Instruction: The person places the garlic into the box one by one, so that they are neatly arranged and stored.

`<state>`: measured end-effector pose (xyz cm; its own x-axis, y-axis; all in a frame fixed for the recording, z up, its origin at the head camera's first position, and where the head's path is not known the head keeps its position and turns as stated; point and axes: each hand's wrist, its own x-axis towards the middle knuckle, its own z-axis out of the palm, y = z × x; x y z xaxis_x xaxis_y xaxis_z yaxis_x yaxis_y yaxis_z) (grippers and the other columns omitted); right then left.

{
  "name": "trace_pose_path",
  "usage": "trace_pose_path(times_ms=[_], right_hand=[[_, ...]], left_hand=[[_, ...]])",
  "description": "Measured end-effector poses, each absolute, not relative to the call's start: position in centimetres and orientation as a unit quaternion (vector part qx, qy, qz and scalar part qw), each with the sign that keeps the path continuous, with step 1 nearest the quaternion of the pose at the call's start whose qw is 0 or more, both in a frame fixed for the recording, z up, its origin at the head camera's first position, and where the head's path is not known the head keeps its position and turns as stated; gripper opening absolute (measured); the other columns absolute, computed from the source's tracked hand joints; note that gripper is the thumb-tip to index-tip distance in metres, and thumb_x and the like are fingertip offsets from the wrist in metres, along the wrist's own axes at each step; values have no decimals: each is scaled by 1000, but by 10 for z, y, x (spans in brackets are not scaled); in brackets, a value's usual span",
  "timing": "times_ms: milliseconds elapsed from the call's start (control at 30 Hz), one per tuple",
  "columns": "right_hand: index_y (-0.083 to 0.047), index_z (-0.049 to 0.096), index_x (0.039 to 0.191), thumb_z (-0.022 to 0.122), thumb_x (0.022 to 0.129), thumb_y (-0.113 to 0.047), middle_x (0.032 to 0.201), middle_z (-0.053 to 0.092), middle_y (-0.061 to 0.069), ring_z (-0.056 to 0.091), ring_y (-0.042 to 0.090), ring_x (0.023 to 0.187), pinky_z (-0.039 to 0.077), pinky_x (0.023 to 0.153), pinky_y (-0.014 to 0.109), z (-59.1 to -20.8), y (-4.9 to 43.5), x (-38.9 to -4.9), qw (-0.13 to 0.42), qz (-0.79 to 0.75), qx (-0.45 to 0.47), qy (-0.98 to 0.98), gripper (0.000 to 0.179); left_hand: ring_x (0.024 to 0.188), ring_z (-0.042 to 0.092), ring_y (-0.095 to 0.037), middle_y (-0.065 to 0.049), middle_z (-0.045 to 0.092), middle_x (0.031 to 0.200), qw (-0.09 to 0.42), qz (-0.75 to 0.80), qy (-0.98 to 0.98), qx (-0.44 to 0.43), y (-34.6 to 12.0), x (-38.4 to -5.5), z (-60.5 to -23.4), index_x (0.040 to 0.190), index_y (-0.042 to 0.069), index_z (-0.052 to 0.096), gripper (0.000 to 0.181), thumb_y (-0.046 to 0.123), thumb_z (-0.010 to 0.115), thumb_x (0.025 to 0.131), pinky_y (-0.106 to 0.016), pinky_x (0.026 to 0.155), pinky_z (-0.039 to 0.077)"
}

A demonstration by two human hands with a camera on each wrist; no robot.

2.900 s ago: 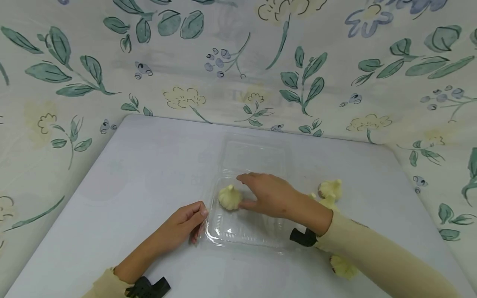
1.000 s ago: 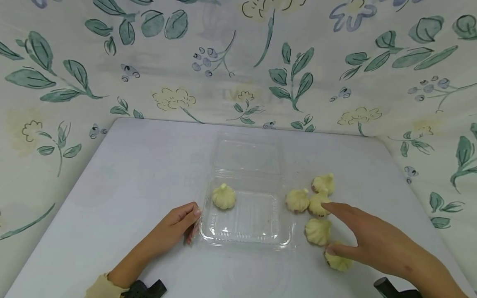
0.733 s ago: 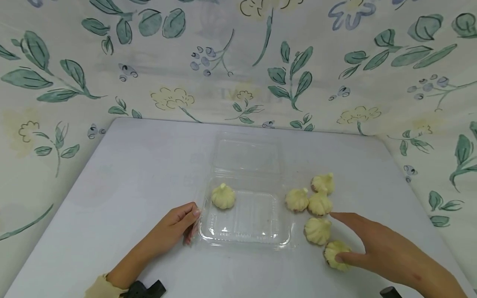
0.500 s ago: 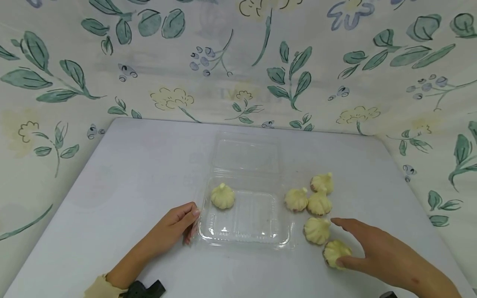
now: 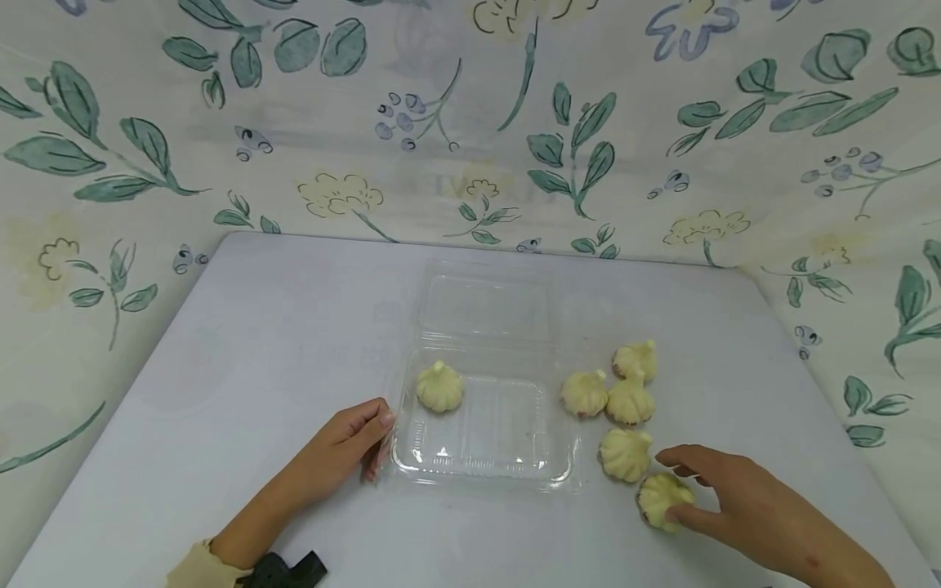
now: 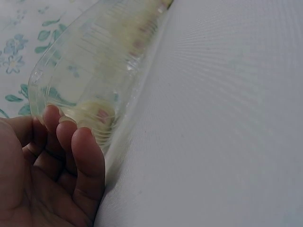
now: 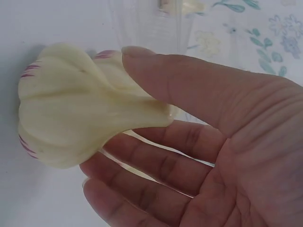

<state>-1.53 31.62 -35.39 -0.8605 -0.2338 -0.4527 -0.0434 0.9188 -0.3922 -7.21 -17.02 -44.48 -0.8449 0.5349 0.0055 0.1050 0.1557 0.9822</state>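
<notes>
In the head view, the left hand (image 5: pixel 345 449) pinches the left edge of a clear plastic clamshell box (image 5: pixel 500 437), whose lid (image 5: pixel 487 306) lies folded back. One garlic bulb (image 5: pixel 439 387) sits inside, at the left. The left wrist view shows curled fingers at the box's thin rim (image 6: pixel 35 80). On the right, the right hand (image 5: pixel 757 506) reaches around the nearest garlic bulb (image 5: pixel 660 500), thumb overlapping its side. Seen from the right wrist, this pale bulb (image 7: pixel 61 104) with purple streaks lies between the spread thumb and relaxed fingers, its stem pointing toward the palm.
Several more garlic bulbs stand right of the box: one bulb (image 5: pixel 625 455) beside the right hand and a cluster with a left bulb (image 5: pixel 584 394), a middle bulb (image 5: pixel 630 402) and a back bulb (image 5: pixel 635 359). The white tabletop (image 5: pixel 294 327) ends at a floral cloth (image 5: pixel 441 196).
The right hand has left the bulb inside the box, moved right to the nearest bulb, and lowered and bent its fingers around it. The left hand keeps its hold on the box edge.
</notes>
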Motion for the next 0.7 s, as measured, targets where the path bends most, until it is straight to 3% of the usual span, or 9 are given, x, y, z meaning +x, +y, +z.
trace_pose_path(times_ms=[467,700], right_hand=[[-7,66,128,89,83,-36,124,69,3,69,23,103,60,87,46,-369,316,-14,249,-208,-75,943,57],[-7,64,133,90,81,-41,127,68,7,69,27,105,59,88,52,-372,317,-15,272,-205,-25,940,67]], left_hand=[[55,57,-22,-8,55,68,179,616,737,212,-170,-73,-447,88,4,50,32,20,43,115,-34,50,54],[55,56,-21,-8,55,69,180,616,737,210,-171,-73,-448,88,4,51,32,20,43,115,-34,51,54]])
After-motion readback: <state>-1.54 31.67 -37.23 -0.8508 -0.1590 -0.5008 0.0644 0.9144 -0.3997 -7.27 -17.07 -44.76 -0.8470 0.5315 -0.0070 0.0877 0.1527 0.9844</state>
